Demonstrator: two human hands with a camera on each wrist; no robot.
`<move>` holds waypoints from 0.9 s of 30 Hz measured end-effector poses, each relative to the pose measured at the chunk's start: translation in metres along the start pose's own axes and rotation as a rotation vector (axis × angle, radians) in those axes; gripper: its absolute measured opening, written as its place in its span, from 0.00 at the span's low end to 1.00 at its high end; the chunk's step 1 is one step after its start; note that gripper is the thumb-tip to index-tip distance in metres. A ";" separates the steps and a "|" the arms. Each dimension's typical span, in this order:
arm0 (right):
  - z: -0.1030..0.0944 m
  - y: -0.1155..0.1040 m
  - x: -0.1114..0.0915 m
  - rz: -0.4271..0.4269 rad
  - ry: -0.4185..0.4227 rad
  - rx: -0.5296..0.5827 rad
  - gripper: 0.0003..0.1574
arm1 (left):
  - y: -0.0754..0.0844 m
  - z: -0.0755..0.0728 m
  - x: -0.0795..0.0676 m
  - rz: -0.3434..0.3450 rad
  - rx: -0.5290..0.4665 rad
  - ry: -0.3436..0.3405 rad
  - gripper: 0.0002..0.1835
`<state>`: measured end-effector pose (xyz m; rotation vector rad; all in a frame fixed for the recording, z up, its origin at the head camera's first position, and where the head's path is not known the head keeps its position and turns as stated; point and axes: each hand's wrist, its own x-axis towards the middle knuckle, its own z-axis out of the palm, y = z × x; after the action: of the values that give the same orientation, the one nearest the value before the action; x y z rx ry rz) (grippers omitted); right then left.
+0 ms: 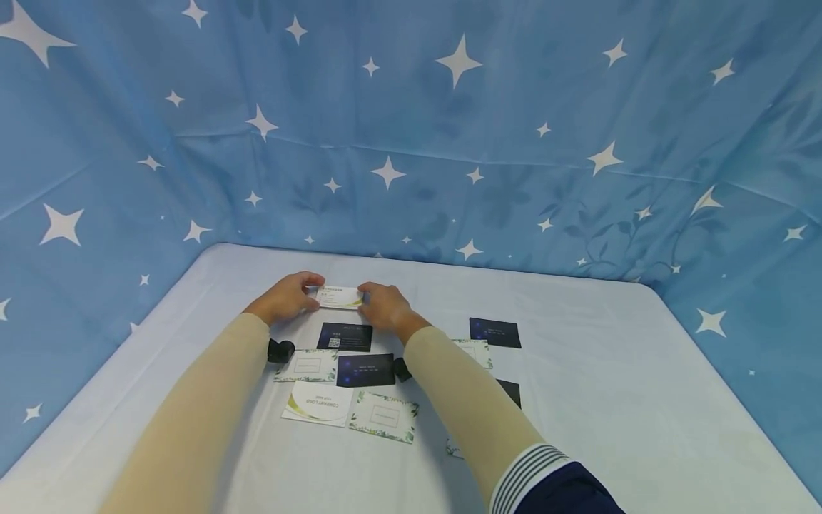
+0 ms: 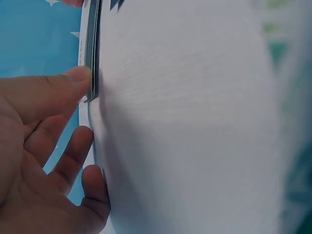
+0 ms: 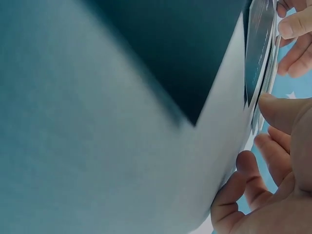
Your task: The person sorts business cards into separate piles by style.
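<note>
Near the far side of the white table, a small stack of business cards (image 1: pixel 340 298) lies between my two hands, with a white card with a green-yellow curve on top. My left hand (image 1: pixel 289 296) grips its left end, the thumb on the near side. At the right end, my right hand (image 1: pixel 387 308) pinches the stack with thumb and fingers. Seen edge-on in the left wrist view, the stack (image 2: pixel 92 44) shows light and dark layers. The right wrist view also shows the stack (image 3: pixel 261 53) edge-on, between both hands.
Closer in lie dark cards (image 1: pixel 345 337), (image 1: pixel 365 370), leaf-bordered cards (image 1: pixel 307 365), (image 1: pixel 384 416) and a white logo card (image 1: pixel 318 404). Right of them are another dark card (image 1: pixel 495 333) and several cards partly hidden by my right sleeve. A blue star-patterned curtain (image 1: pixel 417 128) hangs behind the table (image 1: pixel 610 400).
</note>
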<state>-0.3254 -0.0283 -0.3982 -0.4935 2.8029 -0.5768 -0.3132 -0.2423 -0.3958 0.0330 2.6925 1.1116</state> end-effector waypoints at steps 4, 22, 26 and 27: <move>-0.001 0.000 0.001 0.015 0.000 0.000 0.31 | 0.003 0.000 0.001 0.002 0.023 0.008 0.31; 0.003 -0.002 0.001 0.032 0.004 -0.015 0.31 | 0.000 0.004 0.002 -0.010 0.066 0.016 0.32; 0.004 -0.002 0.001 0.034 0.007 -0.006 0.31 | 0.000 0.005 0.000 -0.005 0.058 0.021 0.31; 0.004 -0.002 0.001 0.036 0.008 -0.002 0.30 | 0.001 0.006 -0.001 -0.003 0.057 0.022 0.31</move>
<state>-0.3241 -0.0320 -0.4008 -0.4405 2.8135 -0.5701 -0.3115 -0.2380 -0.3992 0.0269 2.7423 1.0398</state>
